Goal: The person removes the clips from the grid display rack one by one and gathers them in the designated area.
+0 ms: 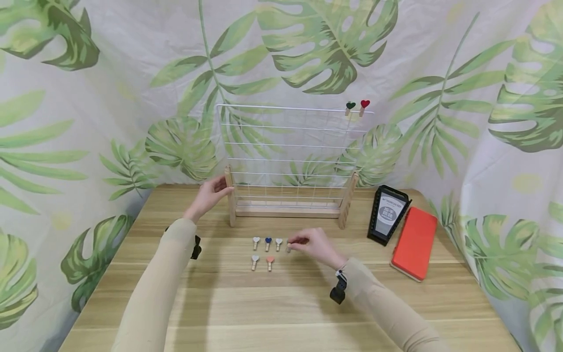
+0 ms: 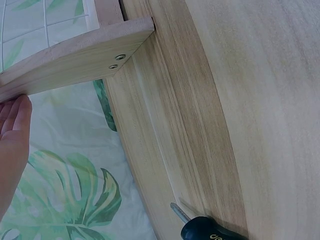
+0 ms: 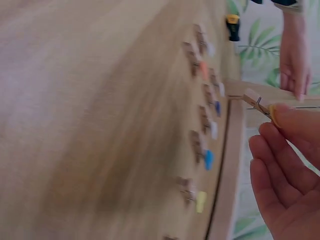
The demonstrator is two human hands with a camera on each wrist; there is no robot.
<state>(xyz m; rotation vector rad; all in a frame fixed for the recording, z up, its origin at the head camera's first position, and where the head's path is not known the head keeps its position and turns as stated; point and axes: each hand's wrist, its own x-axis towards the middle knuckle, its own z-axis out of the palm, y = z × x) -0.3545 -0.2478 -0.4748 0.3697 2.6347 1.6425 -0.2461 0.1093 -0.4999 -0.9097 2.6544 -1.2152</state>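
My left hand (image 1: pixel 211 195) grips the left wooden post of a white wire grid rack (image 1: pixel 288 211), with the thumb side across the post's front. Finger ends show against the post (image 2: pixel 75 67) in the left wrist view. Low over the table, my right hand (image 1: pixel 314 245) pinches a small wooden clothespin (image 3: pixel 259 104) by its yellow-orange end. Beside it, several heart-topped clothespins lie in rows, among them a blue one (image 1: pixel 268 243) and an orange one (image 1: pixel 270 262). Others show only in the right wrist view, including a light blue one (image 3: pixel 208 159) and a yellow one (image 3: pixel 200 201).
A green heart clothespin (image 1: pixel 350 106) and a red one (image 1: pixel 365 105) are clipped at the grid's top right. To the right lie a black case (image 1: pixel 389 215) with a label and a red box (image 1: pixel 415 243). A dark-handled screwdriver (image 2: pixel 207 229) lies near the table's left edge.
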